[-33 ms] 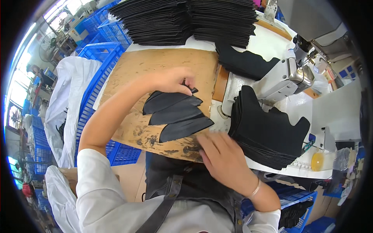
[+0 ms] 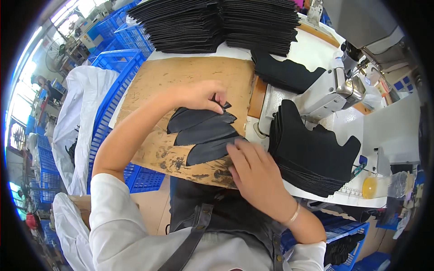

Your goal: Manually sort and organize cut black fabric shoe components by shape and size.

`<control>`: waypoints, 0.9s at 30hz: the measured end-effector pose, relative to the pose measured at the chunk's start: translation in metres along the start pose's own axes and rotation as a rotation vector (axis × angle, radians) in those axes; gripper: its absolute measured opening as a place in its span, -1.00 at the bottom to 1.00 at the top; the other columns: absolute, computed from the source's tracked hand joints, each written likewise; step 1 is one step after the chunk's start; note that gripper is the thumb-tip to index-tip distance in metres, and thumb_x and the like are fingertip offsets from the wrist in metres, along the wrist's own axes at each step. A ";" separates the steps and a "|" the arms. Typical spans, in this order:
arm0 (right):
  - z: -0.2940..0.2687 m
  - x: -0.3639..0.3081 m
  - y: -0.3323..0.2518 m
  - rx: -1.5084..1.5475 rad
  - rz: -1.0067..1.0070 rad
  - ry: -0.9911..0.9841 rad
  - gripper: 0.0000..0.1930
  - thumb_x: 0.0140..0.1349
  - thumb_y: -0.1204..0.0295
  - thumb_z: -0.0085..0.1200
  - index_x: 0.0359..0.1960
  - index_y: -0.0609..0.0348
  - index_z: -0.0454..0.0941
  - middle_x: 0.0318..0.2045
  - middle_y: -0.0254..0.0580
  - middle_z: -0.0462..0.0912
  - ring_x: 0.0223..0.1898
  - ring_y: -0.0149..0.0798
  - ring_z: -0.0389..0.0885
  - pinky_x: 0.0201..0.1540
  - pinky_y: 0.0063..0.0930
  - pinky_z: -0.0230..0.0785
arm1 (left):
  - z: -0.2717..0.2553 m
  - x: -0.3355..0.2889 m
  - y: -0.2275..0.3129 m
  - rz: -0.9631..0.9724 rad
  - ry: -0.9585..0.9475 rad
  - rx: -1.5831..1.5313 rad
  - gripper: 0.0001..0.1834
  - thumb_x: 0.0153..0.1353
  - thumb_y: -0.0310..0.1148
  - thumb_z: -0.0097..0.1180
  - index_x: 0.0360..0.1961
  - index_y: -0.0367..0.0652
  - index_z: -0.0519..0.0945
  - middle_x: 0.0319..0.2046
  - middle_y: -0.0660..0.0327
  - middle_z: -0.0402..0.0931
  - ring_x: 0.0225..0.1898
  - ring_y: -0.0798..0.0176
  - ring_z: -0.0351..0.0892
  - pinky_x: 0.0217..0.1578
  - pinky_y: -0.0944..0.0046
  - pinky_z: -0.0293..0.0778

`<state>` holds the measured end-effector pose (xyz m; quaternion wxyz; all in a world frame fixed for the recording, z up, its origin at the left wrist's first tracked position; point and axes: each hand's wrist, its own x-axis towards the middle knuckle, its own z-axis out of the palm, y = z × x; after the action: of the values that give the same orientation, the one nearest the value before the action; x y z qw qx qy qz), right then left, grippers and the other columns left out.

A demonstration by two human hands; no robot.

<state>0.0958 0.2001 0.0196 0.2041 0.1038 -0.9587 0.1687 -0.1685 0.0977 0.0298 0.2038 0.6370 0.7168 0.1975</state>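
Three dark leaf-shaped cut pieces [image 2: 201, 134] lie fanned out, partly overlapping, on a worn tan board [image 2: 162, 74]. My left hand [image 2: 204, 95] is over the far end of the fan. Its thumb and fingers are closed on a small dark cut piece [image 2: 227, 105], most of which the hand hides. My right hand [image 2: 260, 176] reaches in from the lower right, fingers stretched out. Its fingertips are at the right tip of the nearest leaf-shaped piece, covering that tip; whether they press on it I cannot tell.
Tall stacks of black cut pieces [image 2: 181, 27] stand at the back. A sewing machine [image 2: 330, 92] is on the right, with a thick stack of curved black pieces [image 2: 312, 149] before it. Beside the board's left edge is a blue crate [image 2: 108, 106]. A yellow-ended clear container [image 2: 370, 188] lies far right.
My right hand has moved up and slightly left, from the board's edge onto the tip of the nearest leaf-shaped piece. My left hand stays almost where it was.
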 end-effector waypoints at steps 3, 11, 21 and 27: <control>0.028 0.023 0.007 -0.114 0.080 0.016 -0.36 0.06 0.27 0.20 0.17 0.27 0.30 0.10 0.08 0.38 0.16 0.02 0.33 0.09 -0.10 0.29 | 0.002 0.000 0.003 -0.087 -0.045 -0.021 -0.76 0.01 -0.34 0.34 -0.36 -0.17 0.53 -0.38 0.21 0.44 -0.34 0.21 0.43 -0.28 0.24 0.40; 0.048 0.035 0.016 -0.159 0.163 -0.051 -0.29 0.14 0.15 0.15 0.26 0.24 0.19 0.19 0.05 0.33 0.23 0.09 0.26 0.17 0.01 0.17 | 0.002 0.001 -0.005 -0.002 -0.045 0.025 -0.71 -0.04 -0.38 0.37 -0.35 -0.17 0.49 -0.38 0.20 0.43 -0.37 0.22 0.41 -0.33 0.24 0.38; 0.048 0.039 0.016 -0.236 0.164 -0.037 -0.44 0.18 0.07 0.08 0.11 0.22 0.41 0.14 0.03 0.40 0.22 0.08 0.29 0.20 0.06 0.13 | 0.009 -0.006 0.002 0.028 0.054 0.046 -0.75 0.03 -0.37 0.29 -0.32 -0.19 0.49 -0.38 0.19 0.41 -0.41 0.24 0.39 -0.36 0.26 0.38; 0.046 0.042 0.016 -0.206 0.172 -0.030 -0.42 0.17 0.11 0.10 0.13 0.25 0.37 0.08 0.01 0.44 0.21 0.05 0.31 0.21 0.00 0.12 | 0.004 -0.007 0.000 -0.022 0.020 -0.068 -0.71 -0.01 -0.32 0.30 -0.33 -0.20 0.50 -0.41 0.19 0.43 -0.40 0.21 0.41 -0.35 0.25 0.38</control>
<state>0.0371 0.1927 -0.0065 0.1842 0.0020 -0.9792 0.0847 -0.1656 0.0911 0.0265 0.2204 0.6197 0.7187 0.2257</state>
